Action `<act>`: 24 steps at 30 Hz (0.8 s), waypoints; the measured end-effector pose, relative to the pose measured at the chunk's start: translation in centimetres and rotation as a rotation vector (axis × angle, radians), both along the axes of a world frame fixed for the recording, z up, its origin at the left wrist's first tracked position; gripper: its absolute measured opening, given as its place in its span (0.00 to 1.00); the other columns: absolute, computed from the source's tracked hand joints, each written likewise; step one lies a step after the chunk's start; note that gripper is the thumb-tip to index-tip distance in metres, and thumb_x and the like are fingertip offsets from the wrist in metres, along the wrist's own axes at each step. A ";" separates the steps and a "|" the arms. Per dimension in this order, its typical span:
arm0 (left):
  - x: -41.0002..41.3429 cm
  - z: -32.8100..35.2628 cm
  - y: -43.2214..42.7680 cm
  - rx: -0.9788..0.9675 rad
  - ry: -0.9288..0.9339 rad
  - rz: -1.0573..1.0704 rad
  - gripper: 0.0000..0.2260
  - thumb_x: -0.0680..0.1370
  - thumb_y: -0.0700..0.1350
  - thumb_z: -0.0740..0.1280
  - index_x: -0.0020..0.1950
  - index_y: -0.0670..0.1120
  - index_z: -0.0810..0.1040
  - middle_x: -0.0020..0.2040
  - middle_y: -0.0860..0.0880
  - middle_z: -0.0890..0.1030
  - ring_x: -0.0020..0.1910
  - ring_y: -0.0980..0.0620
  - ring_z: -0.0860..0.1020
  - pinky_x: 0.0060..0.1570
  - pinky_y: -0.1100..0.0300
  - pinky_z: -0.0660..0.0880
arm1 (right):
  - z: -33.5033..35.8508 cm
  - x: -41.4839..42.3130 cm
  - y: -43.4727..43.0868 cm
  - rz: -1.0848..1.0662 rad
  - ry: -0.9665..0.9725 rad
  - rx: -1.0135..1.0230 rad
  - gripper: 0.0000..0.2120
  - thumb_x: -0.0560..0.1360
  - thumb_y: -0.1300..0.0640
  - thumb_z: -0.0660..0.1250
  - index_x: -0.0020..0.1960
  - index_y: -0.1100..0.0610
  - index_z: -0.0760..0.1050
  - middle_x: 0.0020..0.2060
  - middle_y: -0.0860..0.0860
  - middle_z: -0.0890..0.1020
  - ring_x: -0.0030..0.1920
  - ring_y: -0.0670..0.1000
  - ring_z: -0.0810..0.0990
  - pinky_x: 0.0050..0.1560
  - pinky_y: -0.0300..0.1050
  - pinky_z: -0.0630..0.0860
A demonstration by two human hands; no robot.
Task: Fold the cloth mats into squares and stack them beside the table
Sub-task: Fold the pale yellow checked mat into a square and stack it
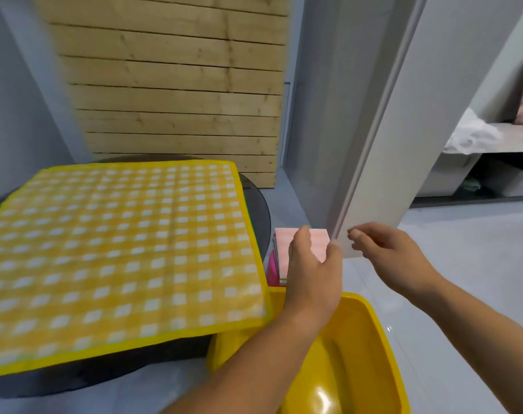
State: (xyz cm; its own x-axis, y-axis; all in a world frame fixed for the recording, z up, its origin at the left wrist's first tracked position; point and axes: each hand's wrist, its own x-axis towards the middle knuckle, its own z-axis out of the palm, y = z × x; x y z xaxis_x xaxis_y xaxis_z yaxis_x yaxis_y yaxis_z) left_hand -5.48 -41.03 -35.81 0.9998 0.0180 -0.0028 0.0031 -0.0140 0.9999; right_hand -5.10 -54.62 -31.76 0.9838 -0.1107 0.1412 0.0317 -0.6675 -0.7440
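Left hand point(312, 273) and right hand point(388, 252) hang loose, apparently empty; the yellow mat point(119, 249), likely light and floppy, wants pinching at corners.

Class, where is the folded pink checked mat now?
Head view, right of centre: the pink checked mat lies beside the dark table, beyond the yellow tub, partly behind the left hand.

Yellow checked mat point(119, 252) unfolded; pink mat point(319, 240) seemingly folded.
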 end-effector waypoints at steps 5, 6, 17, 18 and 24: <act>-0.4 5.1 8.6 0.042 -0.096 -0.032 0.22 0.83 0.48 0.65 0.76 0.52 0.65 0.71 0.56 0.71 0.63 0.61 0.74 0.61 0.63 0.72 | 4.3 -2.4 5.1 0.155 -0.053 -0.070 0.08 0.80 0.51 0.63 0.51 0.49 0.81 0.45 0.42 0.83 0.48 0.42 0.80 0.48 0.38 0.75; -0.6 5.5 10.7 0.086 -0.112 -0.052 0.21 0.83 0.48 0.65 0.76 0.52 0.66 0.69 0.57 0.71 0.60 0.63 0.75 0.56 0.67 0.73 | 4.7 -2.7 6.4 0.192 -0.052 -0.082 0.07 0.80 0.51 0.64 0.51 0.48 0.81 0.44 0.41 0.82 0.47 0.42 0.79 0.48 0.38 0.75; -5.4 2.9 34.9 0.979 -0.219 -0.246 0.15 0.76 0.62 0.67 0.60 0.59 0.80 0.61 0.64 0.78 0.63 0.67 0.73 0.66 0.60 0.71 | 2.2 -2.7 21.9 0.582 0.026 -0.249 0.12 0.77 0.45 0.67 0.59 0.44 0.79 0.56 0.36 0.77 0.56 0.37 0.74 0.57 0.33 0.70; -5.8 2.7 35.9 1.066 -0.242 -0.271 0.19 0.74 0.66 0.65 0.61 0.60 0.80 0.63 0.65 0.77 0.65 0.68 0.71 0.69 0.60 0.69 | 1.6 -2.8 22.8 0.618 0.015 -0.278 0.12 0.76 0.44 0.68 0.59 0.44 0.79 0.57 0.36 0.76 0.58 0.37 0.72 0.60 0.35 0.69; -8.1 1.1 38.1 1.011 -0.160 -0.331 0.26 0.71 0.68 0.70 0.67 0.64 0.75 0.74 0.67 0.66 0.74 0.72 0.55 0.77 0.63 0.51 | -0.9 -3.8 25.3 0.789 -0.016 -0.392 0.17 0.70 0.38 0.72 0.56 0.43 0.79 0.63 0.38 0.72 0.65 0.37 0.64 0.63 0.26 0.59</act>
State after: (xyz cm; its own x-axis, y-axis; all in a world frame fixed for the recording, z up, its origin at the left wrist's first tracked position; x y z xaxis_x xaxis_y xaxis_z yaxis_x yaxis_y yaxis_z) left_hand -13.61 -2.90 -34.74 0.9428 -0.3332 -0.0068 -0.2827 -0.8105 0.5129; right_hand -8.89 -29.31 -32.64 0.7507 0.6594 0.0411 0.5997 -0.6540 -0.4611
